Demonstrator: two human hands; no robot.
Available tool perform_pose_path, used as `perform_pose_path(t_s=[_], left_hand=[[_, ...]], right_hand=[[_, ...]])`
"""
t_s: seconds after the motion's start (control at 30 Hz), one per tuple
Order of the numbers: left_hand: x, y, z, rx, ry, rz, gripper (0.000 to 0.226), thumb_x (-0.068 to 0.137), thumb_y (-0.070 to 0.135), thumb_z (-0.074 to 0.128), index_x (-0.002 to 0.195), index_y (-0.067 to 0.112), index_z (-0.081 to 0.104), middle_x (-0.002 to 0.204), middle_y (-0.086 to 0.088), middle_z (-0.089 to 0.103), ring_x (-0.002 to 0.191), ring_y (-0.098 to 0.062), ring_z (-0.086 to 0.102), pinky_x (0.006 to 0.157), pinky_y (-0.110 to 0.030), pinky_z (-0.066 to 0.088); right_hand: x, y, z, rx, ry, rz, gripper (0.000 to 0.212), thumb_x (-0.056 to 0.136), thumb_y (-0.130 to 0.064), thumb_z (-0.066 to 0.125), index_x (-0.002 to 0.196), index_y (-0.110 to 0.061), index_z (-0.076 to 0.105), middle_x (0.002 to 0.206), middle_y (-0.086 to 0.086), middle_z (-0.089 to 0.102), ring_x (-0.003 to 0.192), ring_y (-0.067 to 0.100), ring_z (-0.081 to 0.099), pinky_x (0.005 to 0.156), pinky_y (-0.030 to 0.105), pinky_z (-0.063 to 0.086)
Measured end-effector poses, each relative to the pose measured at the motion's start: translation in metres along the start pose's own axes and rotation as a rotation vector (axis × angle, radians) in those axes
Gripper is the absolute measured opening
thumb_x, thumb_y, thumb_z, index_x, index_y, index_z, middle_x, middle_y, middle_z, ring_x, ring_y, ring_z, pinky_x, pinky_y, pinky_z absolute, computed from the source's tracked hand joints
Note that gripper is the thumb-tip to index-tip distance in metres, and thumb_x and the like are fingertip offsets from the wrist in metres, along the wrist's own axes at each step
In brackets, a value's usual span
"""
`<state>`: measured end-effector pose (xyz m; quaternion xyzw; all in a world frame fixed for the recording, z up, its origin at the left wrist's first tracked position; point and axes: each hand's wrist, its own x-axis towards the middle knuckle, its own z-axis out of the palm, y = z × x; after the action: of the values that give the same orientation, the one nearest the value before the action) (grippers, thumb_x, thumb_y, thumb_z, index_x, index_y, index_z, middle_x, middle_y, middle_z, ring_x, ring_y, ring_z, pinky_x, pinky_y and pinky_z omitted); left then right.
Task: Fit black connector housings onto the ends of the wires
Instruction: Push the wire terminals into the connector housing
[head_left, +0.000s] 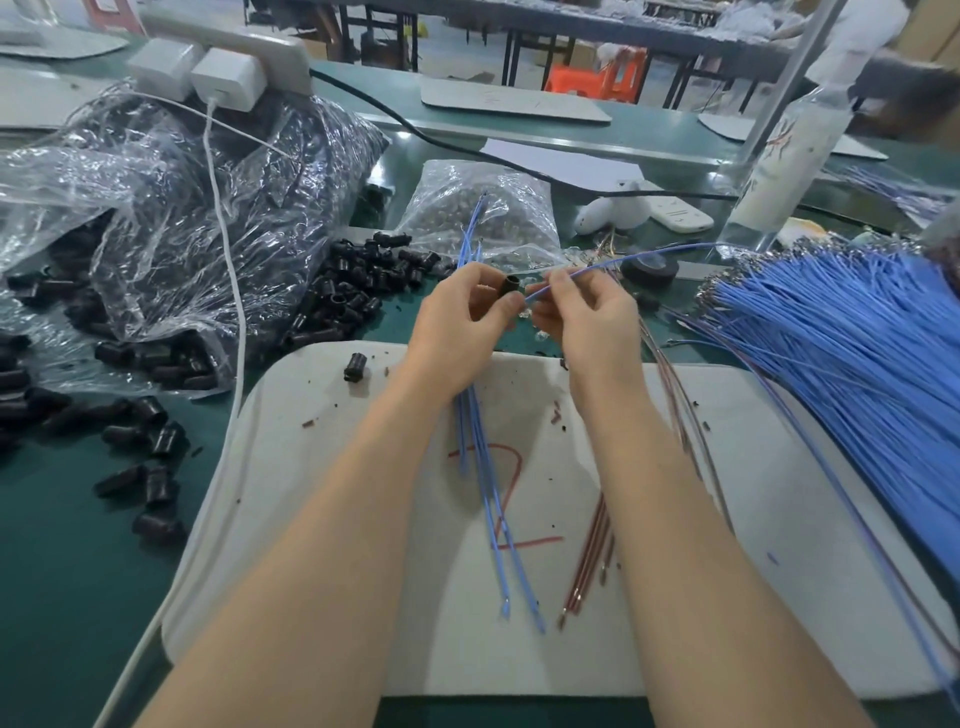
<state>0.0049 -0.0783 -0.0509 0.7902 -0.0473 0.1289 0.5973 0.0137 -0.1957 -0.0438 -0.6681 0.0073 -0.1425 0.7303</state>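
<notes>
My left hand (470, 317) pinches a small black connector housing (509, 287) between thumb and fingers, its open end facing right. Several blue wires (485, 467) also run through this hand and hang down over the white mat (332, 519). My right hand (582, 312) pinches a single blue wire (597, 267) near its end, the tip pointing at the housing's opening, a short gap away. Thin red-brown wires (589, 566) hang below my right hand. One loose black housing (356, 367) lies on the mat.
A heap of black housings (353, 291) spills from a clear plastic bag (182, 208) on the left. A large bundle of blue wires (831, 332) fans out at the right. A smaller bag of parts (483, 208), a tape roll (649, 270) and a white cable (228, 291) lie on the green table.
</notes>
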Motion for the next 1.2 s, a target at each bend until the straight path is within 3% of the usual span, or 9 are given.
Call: perform_pose_path(t_s=[0.17,0.3,0.43,0.67,0.8,1.03,1.2], left_hand=[[0.000,-0.005,-0.009,0.156,0.279,0.066,0.014,0.087,0.008,0.062,0.100,0.012,0.065,0.086,0.007,0.064,0.077,-0.001,0.057,0.071,-0.002,0.042],[0.000,-0.004,-0.008,0.156,0.273,0.069,0.020,0.087,0.000,0.059,0.102,0.010,0.064,0.090,0.004,0.064,0.082,-0.008,0.060,0.076,-0.004,0.044],[-0.001,-0.003,-0.006,0.110,0.267,0.068,0.020,0.086,-0.003,0.059,0.103,0.008,0.063,0.089,0.005,0.063,0.081,-0.004,0.059,0.076,-0.003,0.044],[-0.001,-0.005,-0.004,0.164,0.215,0.087,0.015,0.088,0.003,0.060,0.098,0.012,0.065,0.084,0.005,0.065,0.080,-0.008,0.062,0.075,-0.008,0.048],[-0.001,-0.006,-0.003,0.272,0.205,0.134,0.009,0.087,0.012,0.065,0.095,0.013,0.067,0.081,0.006,0.063,0.073,-0.006,0.056,0.066,-0.006,0.041],[-0.001,-0.004,-0.001,0.317,0.150,0.174,0.011,0.086,0.017,0.067,0.096,0.013,0.070,0.085,0.003,0.065,0.078,-0.012,0.058,0.065,-0.006,0.037],[-0.004,-0.001,-0.001,0.275,0.129,0.168,0.013,0.086,0.008,0.064,0.098,0.012,0.067,0.084,0.009,0.064,0.080,-0.007,0.059,0.076,-0.009,0.044]], right_hand=[[-0.001,-0.011,-0.004,0.163,0.113,-0.044,0.020,0.102,-0.013,0.041,0.087,-0.013,0.054,0.077,0.009,0.067,0.063,0.011,0.067,0.062,0.022,0.056],[-0.008,-0.016,0.001,0.199,0.058,-0.091,0.018,0.102,-0.013,0.041,0.091,-0.010,0.055,0.079,0.008,0.069,0.066,0.014,0.068,0.063,0.023,0.054],[-0.009,-0.018,0.002,0.184,0.071,-0.149,0.019,0.102,-0.013,0.041,0.088,-0.012,0.054,0.081,0.011,0.069,0.067,0.015,0.068,0.065,0.024,0.055],[-0.010,-0.018,0.002,0.052,0.091,-0.225,0.019,0.101,-0.015,0.043,0.086,-0.017,0.053,0.087,0.017,0.069,0.070,0.020,0.069,0.071,0.032,0.057],[-0.008,-0.018,-0.002,0.024,0.132,-0.248,0.020,0.101,-0.016,0.042,0.086,-0.019,0.054,0.084,0.016,0.069,0.070,0.022,0.069,0.069,0.031,0.057],[-0.005,-0.019,-0.005,0.082,0.104,-0.166,0.019,0.102,-0.014,0.042,0.087,-0.015,0.054,0.080,0.013,0.068,0.066,0.017,0.068,0.066,0.026,0.056],[-0.004,-0.019,-0.007,0.130,0.102,-0.084,0.018,0.099,-0.009,0.046,0.085,-0.013,0.056,0.079,0.010,0.067,0.064,0.013,0.066,0.065,0.024,0.055]])
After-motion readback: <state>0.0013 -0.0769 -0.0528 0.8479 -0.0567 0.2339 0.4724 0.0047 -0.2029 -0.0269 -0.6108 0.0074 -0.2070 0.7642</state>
